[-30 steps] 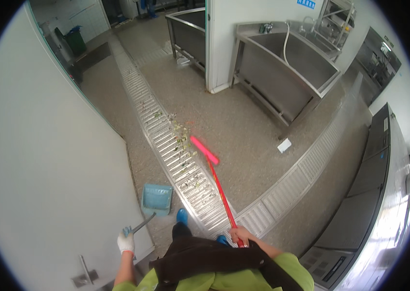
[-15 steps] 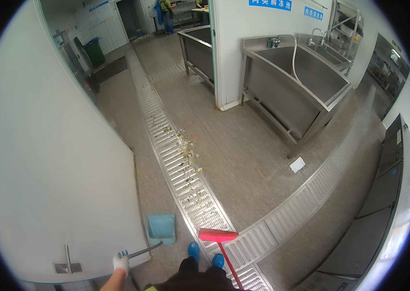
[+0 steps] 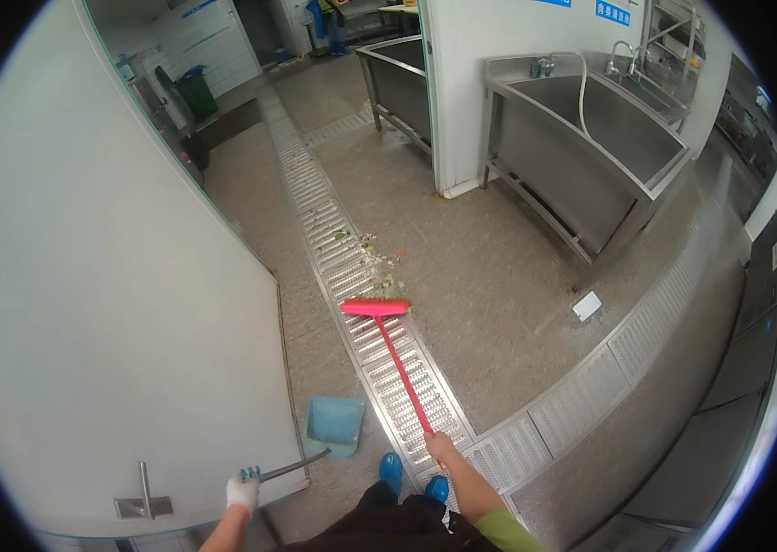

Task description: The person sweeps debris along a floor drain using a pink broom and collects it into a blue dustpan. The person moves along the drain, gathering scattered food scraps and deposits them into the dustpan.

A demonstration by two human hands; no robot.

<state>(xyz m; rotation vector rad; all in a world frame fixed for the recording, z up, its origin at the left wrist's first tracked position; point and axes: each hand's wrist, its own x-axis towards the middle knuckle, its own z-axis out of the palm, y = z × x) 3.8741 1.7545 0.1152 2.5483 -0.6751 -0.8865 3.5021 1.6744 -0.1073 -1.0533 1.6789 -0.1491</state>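
My left hand, in a white and blue glove, is closed round the dark handle of a blue dustpan. The dustpan rests on the floor left of the metal drain grating. Bare, my right hand grips the red handle of a broom. The broom's head lies across the grating ahead of me, at the near edge of scattered vegetable scraps. Those scraps are pale and green, spread over the grating and the floor beside it.
A steel sink with a hose stands to the right, another steel basin beyond the wall end. A white door fills the left side. A white piece lies on the floor. Far off are a green bin and a person.
The broom head has gone forward along the grating, from near my feet to the scraps. My right hand has come into view on its handle. The dustpan stays low at my left.
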